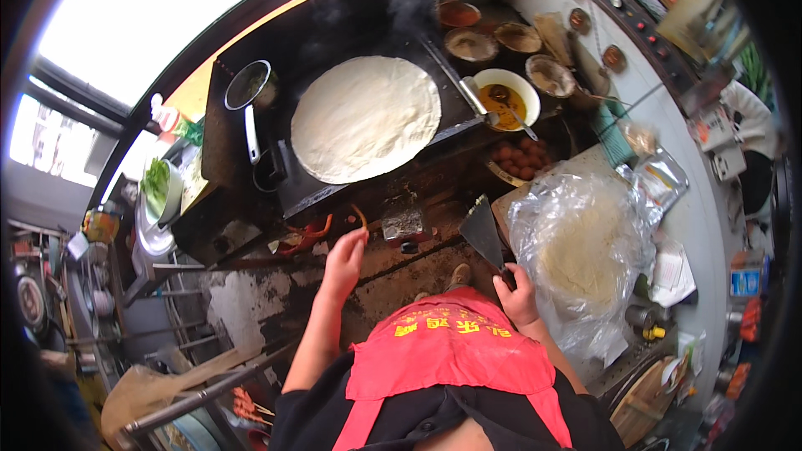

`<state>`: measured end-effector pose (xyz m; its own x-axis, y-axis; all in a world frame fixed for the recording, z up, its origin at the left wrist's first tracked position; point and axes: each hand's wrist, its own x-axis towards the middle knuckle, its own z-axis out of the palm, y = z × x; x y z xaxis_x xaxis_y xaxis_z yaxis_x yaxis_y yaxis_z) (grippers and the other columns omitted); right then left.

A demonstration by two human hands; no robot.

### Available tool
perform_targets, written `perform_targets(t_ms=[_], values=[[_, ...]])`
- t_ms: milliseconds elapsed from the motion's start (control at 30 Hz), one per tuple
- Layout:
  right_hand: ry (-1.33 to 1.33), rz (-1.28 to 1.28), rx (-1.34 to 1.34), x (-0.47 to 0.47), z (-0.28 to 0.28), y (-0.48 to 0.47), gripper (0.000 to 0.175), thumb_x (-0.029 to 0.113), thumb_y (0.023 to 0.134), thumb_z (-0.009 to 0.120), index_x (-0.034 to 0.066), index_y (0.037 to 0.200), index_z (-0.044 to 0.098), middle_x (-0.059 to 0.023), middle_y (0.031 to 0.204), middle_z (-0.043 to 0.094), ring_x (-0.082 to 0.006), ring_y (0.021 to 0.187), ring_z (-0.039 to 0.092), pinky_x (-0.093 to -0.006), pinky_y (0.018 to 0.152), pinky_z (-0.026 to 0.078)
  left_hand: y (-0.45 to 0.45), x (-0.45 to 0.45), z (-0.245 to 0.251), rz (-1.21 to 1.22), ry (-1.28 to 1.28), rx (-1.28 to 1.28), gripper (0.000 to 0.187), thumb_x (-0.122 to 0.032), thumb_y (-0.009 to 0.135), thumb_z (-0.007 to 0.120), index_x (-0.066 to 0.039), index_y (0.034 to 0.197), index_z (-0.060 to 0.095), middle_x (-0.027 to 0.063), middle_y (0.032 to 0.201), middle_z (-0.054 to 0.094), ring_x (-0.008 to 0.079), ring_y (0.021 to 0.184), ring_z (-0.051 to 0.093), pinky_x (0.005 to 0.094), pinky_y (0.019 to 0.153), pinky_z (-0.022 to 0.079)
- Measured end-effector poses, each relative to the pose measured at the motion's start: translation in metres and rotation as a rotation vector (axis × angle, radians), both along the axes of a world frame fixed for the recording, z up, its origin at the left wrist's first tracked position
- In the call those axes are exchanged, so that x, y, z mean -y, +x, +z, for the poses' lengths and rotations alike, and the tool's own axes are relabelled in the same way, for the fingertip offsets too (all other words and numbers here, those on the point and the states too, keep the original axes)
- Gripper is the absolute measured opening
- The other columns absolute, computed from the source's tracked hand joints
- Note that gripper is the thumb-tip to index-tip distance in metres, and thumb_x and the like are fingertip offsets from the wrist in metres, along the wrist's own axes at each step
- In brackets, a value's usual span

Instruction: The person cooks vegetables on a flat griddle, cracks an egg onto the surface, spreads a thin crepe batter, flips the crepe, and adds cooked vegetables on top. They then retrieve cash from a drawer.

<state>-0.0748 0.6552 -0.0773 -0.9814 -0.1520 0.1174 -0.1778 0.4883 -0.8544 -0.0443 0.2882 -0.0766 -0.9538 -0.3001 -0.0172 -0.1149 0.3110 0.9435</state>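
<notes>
A large round of pale flatbread dough [366, 119] lies on the black griddle [301, 166] in front of me. In my right hand [519, 294] is a scraper [484, 233] with a broad, flared metal blade, held below the griddle's right side. My left hand [346, 263] hovers before the griddle's front edge with its fingers curled. A thin orange curved piece [361, 215] shows right at its fingertips; whether the hand grips it is unclear. Beside my right hand, a mass of dough [583, 260] sits under clear plastic sheeting [532, 213].
A handled strainer [249, 91] rests at the griddle's left. To its right stand a white bowl of beaten egg [529, 84] with a ladle, several seasoning bowls [471, 45] and a basket of eggs [520, 160]. Greens fill a bowl [172, 191] at left. Another person's white sleeve [749, 109] appears far right.
</notes>
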Motion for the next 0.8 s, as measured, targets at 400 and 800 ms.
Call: perform_targets(t_ms=[400,800], values=[[0.286,0.184,-0.236,0.138,0.037,-0.18,0.044,0.016,0.087,0.064,0.0061,0.128,0.053,-0.0156,0.098,0.062,-0.0347,0.088,0.062,-0.0408,0.075,0.052,-0.177,0.082,0.047,-0.053,-0.691,0.12,0.051,-0.03,0.094,0.056,-0.009,0.139,0.045,0.0165,0.144,0.041,0.0366,0.134,0.036,0.0426,0.111,0.03],[0.331,-0.102,-0.133,0.162,0.051,-0.095,0.044,0.014,0.083,0.067,0.007,0.125,0.057,-0.0167,0.092,0.062,-0.036,0.082,0.063,-0.0428,0.071,0.052,-0.216,0.119,0.009,-0.259,-0.918,0.184,0.067,-0.046,0.094,0.046,-0.017,0.151,0.026,0.0126,0.159,0.012,0.0319,0.148,0.004,0.0565,0.115,-0.001]])
